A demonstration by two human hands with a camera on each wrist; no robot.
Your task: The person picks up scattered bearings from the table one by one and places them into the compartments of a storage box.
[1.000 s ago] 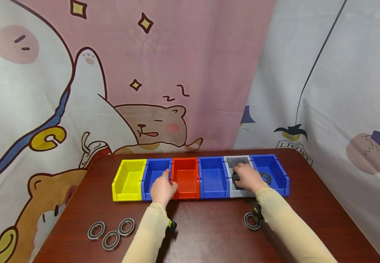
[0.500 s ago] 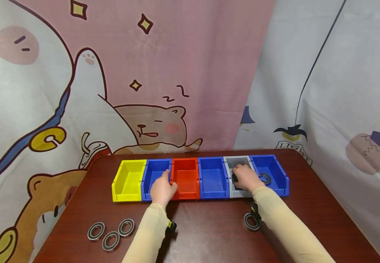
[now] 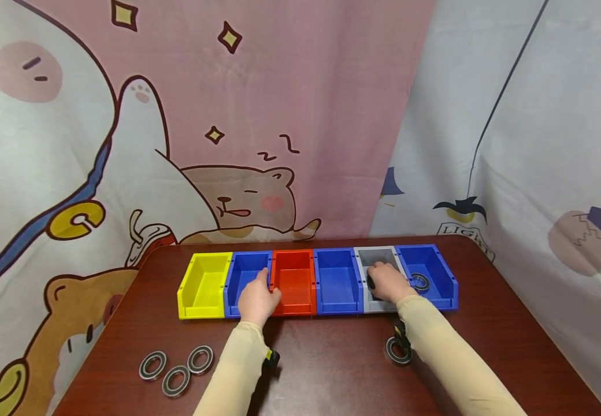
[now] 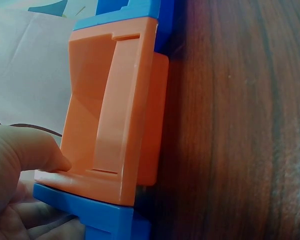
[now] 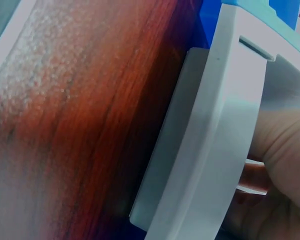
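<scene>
My left hand (image 3: 258, 299) pinches the side walls where the red bin (image 3: 293, 309) meets a blue bin (image 3: 251, 261). In the left wrist view its thumb (image 4: 37, 150) lies over the wall into the red bin, which looks orange there, with the fingers on the blue side. My right hand (image 3: 388, 282) reaches down into the grey bin (image 3: 384, 307), holding a dark ball bearing (image 3: 370, 282) that is mostly hidden by the fingers. The right wrist view shows the curled hand (image 5: 285, 175) behind the grey bin's front wall (image 5: 215, 150); the bearing is out of sight there.
A yellow bin (image 3: 201, 312) ends the row at left. Another blue bin (image 3: 338, 306) sits beside the grey one; the rightmost blue bin (image 3: 438, 289) contains a bearing (image 3: 420, 282). Three bearings (image 3: 200, 359) lie at the table's left, one bearing (image 3: 397, 351) under the right wrist.
My right hand has shifted slightly left and lower within the grey bin, and less of its bearing shows. The left hand keeps its place on the bin walls.
</scene>
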